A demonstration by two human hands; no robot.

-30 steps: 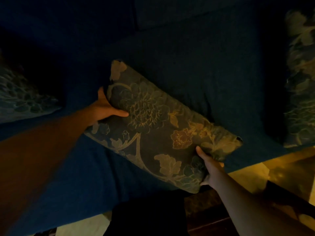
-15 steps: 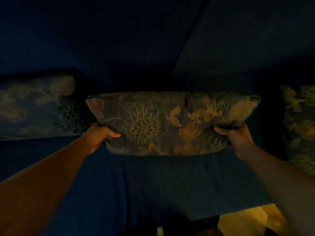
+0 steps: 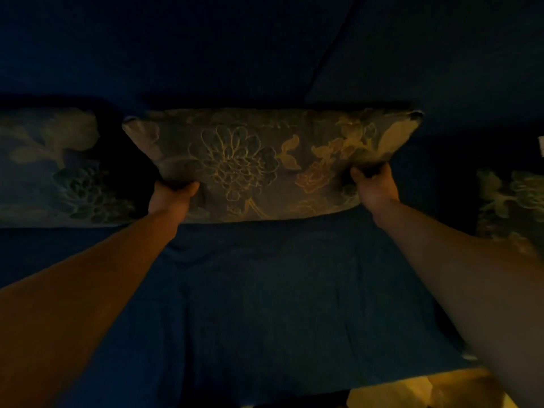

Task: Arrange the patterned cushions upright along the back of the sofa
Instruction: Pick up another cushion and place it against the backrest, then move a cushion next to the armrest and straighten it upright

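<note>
A floral patterned cushion (image 3: 265,163) stands on its long edge against the back of the dark blue sofa (image 3: 265,304), in the middle. My left hand (image 3: 170,198) grips its lower left corner and my right hand (image 3: 375,188) grips its lower right corner. A second patterned cushion (image 3: 56,169) leans against the backrest to the left, apart from the held one. A third patterned cushion (image 3: 512,207) shows at the right edge, partly cut off by the frame.
The scene is very dim. The sofa backrest (image 3: 206,54) fills the top of the view, with a seam between two back sections at the upper right. A strip of yellow-lit floor (image 3: 412,390) shows at the bottom right, beyond the seat's front edge.
The cushion went from lying slanted on the seat to standing level against the backrest. Both hands moved forward with it and kept their grip on its two ends.
</note>
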